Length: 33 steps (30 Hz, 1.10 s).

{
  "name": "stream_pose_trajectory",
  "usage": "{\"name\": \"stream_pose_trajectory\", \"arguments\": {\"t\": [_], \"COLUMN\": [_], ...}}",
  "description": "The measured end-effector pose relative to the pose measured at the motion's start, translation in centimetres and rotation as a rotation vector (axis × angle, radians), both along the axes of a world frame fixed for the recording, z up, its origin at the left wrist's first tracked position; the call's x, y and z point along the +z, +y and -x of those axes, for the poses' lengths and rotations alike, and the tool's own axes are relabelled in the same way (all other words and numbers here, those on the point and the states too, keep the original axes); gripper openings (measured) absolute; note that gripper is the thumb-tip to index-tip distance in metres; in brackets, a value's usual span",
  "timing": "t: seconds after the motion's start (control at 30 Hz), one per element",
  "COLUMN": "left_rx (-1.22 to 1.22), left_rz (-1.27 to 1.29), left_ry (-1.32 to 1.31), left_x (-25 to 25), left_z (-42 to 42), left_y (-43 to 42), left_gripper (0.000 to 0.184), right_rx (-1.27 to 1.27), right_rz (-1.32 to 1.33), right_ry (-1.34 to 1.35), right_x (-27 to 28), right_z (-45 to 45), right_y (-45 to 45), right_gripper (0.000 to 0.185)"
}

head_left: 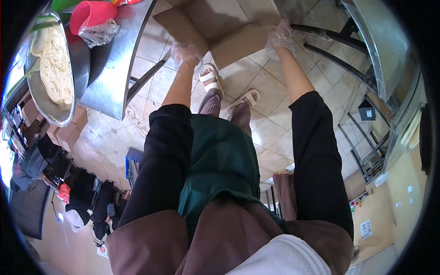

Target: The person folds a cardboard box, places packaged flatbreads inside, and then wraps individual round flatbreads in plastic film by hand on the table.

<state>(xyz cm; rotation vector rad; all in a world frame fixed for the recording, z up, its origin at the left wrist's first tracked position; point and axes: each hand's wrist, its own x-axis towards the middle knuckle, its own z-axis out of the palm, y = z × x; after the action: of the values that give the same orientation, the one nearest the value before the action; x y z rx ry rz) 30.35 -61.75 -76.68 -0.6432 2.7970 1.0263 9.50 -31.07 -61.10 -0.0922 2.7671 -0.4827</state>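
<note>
An open cardboard box is in front of me at the top of the view, its flaps spread outward. My left hand, in a clear plastic glove, is at the box's left side, with the fingers closed at the flap's edge. On the opposite side my right hand, gloved the same way, grips the right flap. Glare and the crinkled plastic partly hide the fingers of both hands. The box is above the tiled floor; its underside is out of sight.
At left, a metal table bears a large bowl of pale cream, a red container and crumpled plastic wrap. Another metal table with dark legs stands at right. Cardboard boxes and several people are at lower left.
</note>
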Motion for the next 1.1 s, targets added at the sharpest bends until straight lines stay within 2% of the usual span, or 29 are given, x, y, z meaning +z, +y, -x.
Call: {"name": "stream_pose_trajectory", "arguments": {"t": [0.03, 0.07, 0.1, 0.13, 0.17, 0.2, 0.23, 0.27, 0.3, 0.33, 0.37, 0.4, 0.43, 0.47, 0.5, 0.57, 0.63, 0.67, 0.77, 0.8, 0.83, 0.9, 0.97, 1.0, 1.07, 1.1], "left_rx": [0.004, -0.246, -0.495, -0.486, -0.232, 0.023, -0.063, -0.045, 0.164, 0.371, 0.391, 0.489, 0.585, 0.604, 0.616, 0.663, 0.847, 0.876, 0.965, 0.997, 1.043, 1.152, 1.197, 1.247, 1.092, 1.124], "left_rz": [0.001, 0.203, 0.403, 0.400, 0.438, 0.471, 0.469, 0.468, 0.312, 0.152, 0.152, 0.063, -0.030, -0.035, -0.016, 0.002, -0.078, -0.075, -0.138, -0.213, -0.275, -0.091, -0.097, -0.005, -0.123, -0.087], "left_ry": [-0.009, -0.335, -0.657, -0.659, -0.471, -0.280, -0.444, -0.442, -0.448, -0.445, -0.435, -0.397, -0.359, -0.356, -0.325, -0.292, -0.249, -0.247, -0.232, -0.312, -0.394, -0.494, -0.533, -0.572, -0.622, -0.605], "left_x": [6.4, 14.0, 21.5, 18.9, 14.1, 11.3, 11.8, 12.4, 14.7, 17.0, 19.1, 21.2, 21.9, 21.3, 19.4, 18.3, 20.4, 21.5, 24.0, 24.6, 24.8, 20.9, 21.7, 22.6, 20.8, 21.6], "left_z": [2.4, 4.3, 6.4, 5.2, 3.2, 2.2, 2.4, 2.1, 1.6, 1.1, 0.3, -0.7, -1.5, -2.9, -5.3, -8.8, -12.4, -13.9, -18.5, -20.0, -21.9, -27.1, -31.2, -32.5, -38.1, -40.3], "left_y": [3.6, 5.0, 4.7, 5.0, 5.6, 5.9, 6.2, 7.0, 8.0, 9.0, 9.9, 10.9, 11.8, 12.8, 14.3, 16.8, 19.4, 20.5, 23.1, 23.9, 24.1, 25.6, 23.9, 22.6, 20.0, 17.6], "left_gripper": [0.025, 0.023, 0.022, 0.022, 0.019, 0.016, 0.019, 0.019, 0.021, 0.024, 0.024, 0.023, 0.023, 0.023, 0.021, 0.019, 0.014, 0.014, 0.016, 0.017, 0.019, 0.022, 0.024, 0.026, 0.032, 0.032], "right_rx": [-0.158, -0.317, -0.311, -0.469, -0.625, -0.611, -0.539, -0.464, -0.444, -0.309, -0.175, -0.157, -0.004, 0.150, 0.171, 0.165, 0.256, 0.315, 0.316, 0.376, 0.452, 0.454, 0.598, 0.555, 0.533, 0.553], "right_rz": [0.204, 0.405, 0.404, 0.378, 0.348, 0.346, 0.218, 0.092, 0.095, 0.036, -0.023, -0.021, -0.034, -0.049, -0.053, -0.341, -0.389, -0.441, -0.378, -0.364, -0.340, -0.165, -0.183, -0.204, -0.229, -0.234], "right_ry": [-0.099, -0.198, -0.202, -0.307, -0.410, -0.410, -0.416, -0.415, -0.409, -0.387, -0.363, -0.354, -0.316, -0.279, -0.278, -0.482, -0.509, -0.548, -0.529, -0.556, -0.593, -0.511, -0.557, -0.560, -0.499, -0.431], "right_x": [-3.4, -5.5, -4.5, -1.8, 0.7, 2.6, 4.1, 5.6, 5.8, 5.5, 5.3, 5.3, 5.5, 5.8, 7.7, 12.1, 9.3, 7.8, 8.4, 6.0, 3.4, 5.3, 5.9, 5.4, 2.9, 1.3], "right_z": [0.6, 0.7, 0.9, 1.3, 1.4, 1.0, 0.6, 0.3, 0.2, -0.2, -0.7, -1.4, -2.5, -3.5, -4.8, -7.2, -9.6, -10.8, -15.7, -17.1, -18.3, -22.8, -26.9, -29.0, -33.4, -35.9], "right_y": [1.2, 1.8, 1.2, 0.3, -0.6, -1.4, -1.9, -2.7, -2.6, -2.1, -1.7, -1.4, -1.0, -0.5, -0.6, -2.3, -0.3, 0.8, 2.1, 3.8, 4.9, 3.7, 1.8, 0.6, -1.1, -2.0], "right_gripper": [0.067, 0.063, 0.063, 0.055, 0.057, 0.057, 0.060, 0.063, 0.063, 0.063, 0.064, 0.064, 0.064, 0.065, 0.065, 0.062, 0.064, 0.067, 0.061, 0.062, 0.063, 0.062, 0.071, 0.073, 0.074, 0.074]}}
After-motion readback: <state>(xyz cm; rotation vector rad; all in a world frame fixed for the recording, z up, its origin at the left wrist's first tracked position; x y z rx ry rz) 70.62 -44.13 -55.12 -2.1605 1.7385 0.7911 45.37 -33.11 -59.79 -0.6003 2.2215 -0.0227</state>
